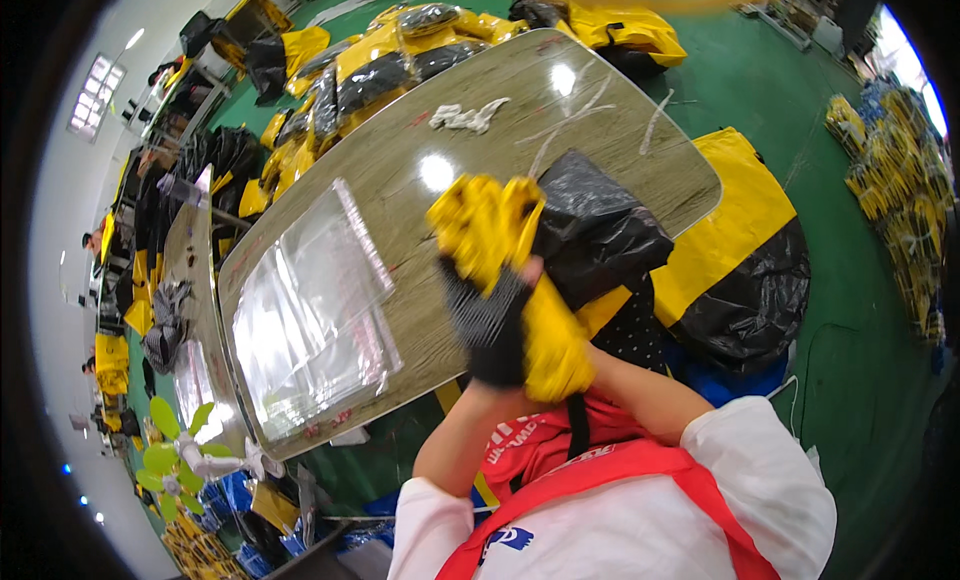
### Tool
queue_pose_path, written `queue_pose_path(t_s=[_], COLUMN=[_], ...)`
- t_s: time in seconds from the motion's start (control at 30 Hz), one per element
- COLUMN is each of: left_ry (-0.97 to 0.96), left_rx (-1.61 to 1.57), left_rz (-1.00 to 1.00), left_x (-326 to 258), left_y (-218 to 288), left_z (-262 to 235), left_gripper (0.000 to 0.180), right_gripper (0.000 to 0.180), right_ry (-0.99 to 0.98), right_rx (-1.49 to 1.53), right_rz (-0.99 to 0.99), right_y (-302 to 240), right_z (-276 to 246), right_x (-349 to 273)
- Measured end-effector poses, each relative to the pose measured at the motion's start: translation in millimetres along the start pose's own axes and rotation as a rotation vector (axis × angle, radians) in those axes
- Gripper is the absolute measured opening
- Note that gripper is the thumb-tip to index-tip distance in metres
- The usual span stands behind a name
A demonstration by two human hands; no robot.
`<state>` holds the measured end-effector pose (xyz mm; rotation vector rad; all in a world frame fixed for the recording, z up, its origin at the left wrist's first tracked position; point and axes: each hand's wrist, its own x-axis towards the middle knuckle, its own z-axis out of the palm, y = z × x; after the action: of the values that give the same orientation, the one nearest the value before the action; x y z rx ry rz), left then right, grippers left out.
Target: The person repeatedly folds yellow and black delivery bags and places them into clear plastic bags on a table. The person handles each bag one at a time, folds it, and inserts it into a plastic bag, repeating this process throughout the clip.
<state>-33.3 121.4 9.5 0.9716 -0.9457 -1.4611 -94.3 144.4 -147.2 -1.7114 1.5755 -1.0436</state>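
Both hands are up over the near edge of the tabletop (610, 130), working one rolled garment. The left hand (490, 320), in a dark dotted work glove, is closed around the yellow bundle (487, 225), a tightly gathered piece of yellow fabric held upright just above the wood-grain surface. The right hand (552, 345) is mostly hidden by yellow cloth that wraps over it, so I cannot tell whether its fingers are clenched or spread; it sits pressed against the left hand and the lower part of the bundle. Just behind the bundle, toward the right edge of the tabletop, the black fabric (600, 230) of the same or a neighbouring garment lies crumpled and loose (which of the two the view does not settle). Near the left edge lies a stack of clear plastic bags (310, 300), flat and apparently unfilled, well apart from the hands. At the far end rests a small pile of white strips (468, 116), and beyond the far corner sit bagged yellow-and-black garments (390, 65). Judging by this, the folding looks well advanced, since the yellow part is compact, while the black part remains ungathered and no bag holds the piece yet.
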Motion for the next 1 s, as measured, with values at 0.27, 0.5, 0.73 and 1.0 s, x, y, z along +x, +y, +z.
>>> queue_pose_path(t_s=[0.27, 0.5, 0.73, 1.0], left_ry=[-0.356, -0.533, -0.566, -1.04], left_rx=[0.974, 1.511, 1.72, 1.611], left_rz=[0.476, 0.99, 0.911, 1.034], left_x=[47.4, 103.2, 117.6, 167.0], left_y=[-95.2, -88.5, -102.9, -90.0], left_z=[71.0, 89.5, 85.3, 56.7], left_gripper=[0.073, 0.029, 0.033, 0.039], right_gripper=[0.032, 0.023, 0.013, 0.05], right_ry=[-0.098, -0.131, 0.537, 0.131], right_rx=[0.82, 0.981, 0.395, -0.514], right_rz=[0.347, 0.374, 0.288, -0.554], right_y=[38.6, 42.2, -13.4, 61.8], right_z=[-12.1, -16.2, -132.9, -200.9], right_x=[-30.2, -40.4, -77.6, 5.2])
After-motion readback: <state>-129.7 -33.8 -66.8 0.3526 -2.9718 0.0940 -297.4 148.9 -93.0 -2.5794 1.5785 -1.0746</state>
